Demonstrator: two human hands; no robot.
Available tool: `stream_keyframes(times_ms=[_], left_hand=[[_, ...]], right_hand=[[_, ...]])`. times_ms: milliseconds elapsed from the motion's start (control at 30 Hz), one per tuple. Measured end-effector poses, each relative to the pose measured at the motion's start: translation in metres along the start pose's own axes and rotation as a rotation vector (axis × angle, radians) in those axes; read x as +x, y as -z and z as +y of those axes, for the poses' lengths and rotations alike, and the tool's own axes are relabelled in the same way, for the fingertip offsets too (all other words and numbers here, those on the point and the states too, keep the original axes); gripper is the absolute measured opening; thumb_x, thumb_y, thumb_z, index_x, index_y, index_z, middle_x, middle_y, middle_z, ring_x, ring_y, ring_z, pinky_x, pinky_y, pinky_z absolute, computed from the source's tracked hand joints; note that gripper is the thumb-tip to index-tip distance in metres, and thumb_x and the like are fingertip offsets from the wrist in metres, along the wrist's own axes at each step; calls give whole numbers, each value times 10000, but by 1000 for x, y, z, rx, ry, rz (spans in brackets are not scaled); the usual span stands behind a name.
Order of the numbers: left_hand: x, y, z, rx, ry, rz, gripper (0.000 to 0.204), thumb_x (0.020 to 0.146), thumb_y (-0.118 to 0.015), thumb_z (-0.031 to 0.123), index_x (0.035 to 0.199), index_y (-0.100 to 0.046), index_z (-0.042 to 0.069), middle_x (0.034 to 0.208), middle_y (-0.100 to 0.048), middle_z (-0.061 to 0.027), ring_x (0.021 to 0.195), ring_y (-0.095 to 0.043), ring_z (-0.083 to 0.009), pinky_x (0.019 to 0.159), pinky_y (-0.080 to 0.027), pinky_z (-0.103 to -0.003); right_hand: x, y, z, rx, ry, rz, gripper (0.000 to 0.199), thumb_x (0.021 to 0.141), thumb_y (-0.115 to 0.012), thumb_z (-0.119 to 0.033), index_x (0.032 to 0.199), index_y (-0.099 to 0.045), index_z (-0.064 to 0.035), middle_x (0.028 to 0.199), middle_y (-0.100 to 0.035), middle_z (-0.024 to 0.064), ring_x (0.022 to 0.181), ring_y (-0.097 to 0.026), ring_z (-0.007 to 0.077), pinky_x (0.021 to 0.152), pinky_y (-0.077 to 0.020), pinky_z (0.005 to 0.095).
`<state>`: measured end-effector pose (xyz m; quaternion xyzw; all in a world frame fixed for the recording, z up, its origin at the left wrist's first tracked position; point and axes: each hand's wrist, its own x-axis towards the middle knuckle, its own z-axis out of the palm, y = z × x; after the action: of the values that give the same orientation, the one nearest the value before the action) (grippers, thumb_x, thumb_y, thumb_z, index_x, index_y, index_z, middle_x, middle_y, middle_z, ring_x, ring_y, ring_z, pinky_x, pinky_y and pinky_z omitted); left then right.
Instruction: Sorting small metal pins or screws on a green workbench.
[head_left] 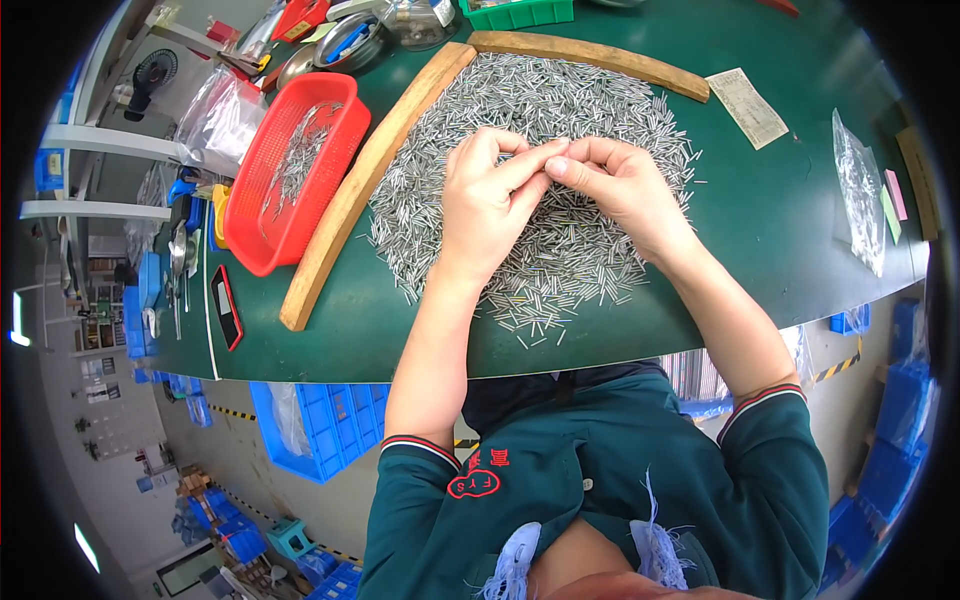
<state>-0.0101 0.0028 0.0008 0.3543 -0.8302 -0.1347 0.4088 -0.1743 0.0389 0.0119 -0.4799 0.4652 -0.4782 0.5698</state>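
A broad heap of small silvery metal pins (560,255) covers the middle of the green table. Above it my left hand (490,195) and my right hand (625,190) meet, their fingertips pinched together and touching. Whatever lies between the fingertips is too small and too covered to make out. Thumb and forefinger are closed on both hands. Two wooden bars (385,170) border the heap along its left and far sides.
Left of the bar, a red plastic basket (340,100) holds more pins. A phone (226,308) lies near the left edge. On the right are a paper slip (747,108) and a clear plastic bag (858,190). Blue crates (320,425) stand below the table's near edge.
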Motion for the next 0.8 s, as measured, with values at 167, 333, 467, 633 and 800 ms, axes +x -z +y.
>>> stream_keyframes(times_ms=[167, 333, 467, 633, 800], left_hand=[[1, -2, 0, -48, 33, 16, 308, 698, -698, 95, 1002, -683, 144, 784, -538, -8, 740, -532, -181, 687, -438, -314], [0, 1, 4, -189, 115, 18, 303, 778, -660, 58, 1078, -652, 96, 831, -551, -18, 732, -528, -99, 671, -446, -228], [2, 5, 7, -309, 231, 37, 278, 786, -656, 61, 1063, -657, 81, 853, -566, -18, 795, -540, -94, 704, -445, -223], [2, 5, 6, -315, 211, 31, 257, 786, -653, 53, 1041, -667, 77, 884, -588, -26, 833, -546, -96, 718, -442, -224], [3, 7, 7, -365, 229, 26, 251, 791, -647, 46, 1039, -668, 79, 895, -610, -34, 815, -550, -92, 725, -439, -216]], right_hand=[[6, 0, 10, 59, -28, -8, 219, 869, -596, -288, 896, -622, -72, 586, -391, -112, 485, -259, -14, 416, -182, 163], [8, 2, 14, 561, -271, -137, 166, 907, -542, -243, 887, -569, -81, 590, -294, -104, 486, -213, -6, 390, -168, 158], [8, 4, 9, 653, -306, -176, 123, 926, -508, -215, 930, -528, -94, 599, -291, -104, 477, -224, -7, 397, -188, 142], [7, 5, 10, 723, -277, -221, 105, 930, -487, -191, 947, -495, -87, 627, -323, -91, 497, -255, -4, 382, -196, 142], [9, 10, 10, 866, -278, -287, 152, 911, -490, -236, 892, -504, -86, 665, -361, -76, 510, -284, -2, 364, -199, 141]])
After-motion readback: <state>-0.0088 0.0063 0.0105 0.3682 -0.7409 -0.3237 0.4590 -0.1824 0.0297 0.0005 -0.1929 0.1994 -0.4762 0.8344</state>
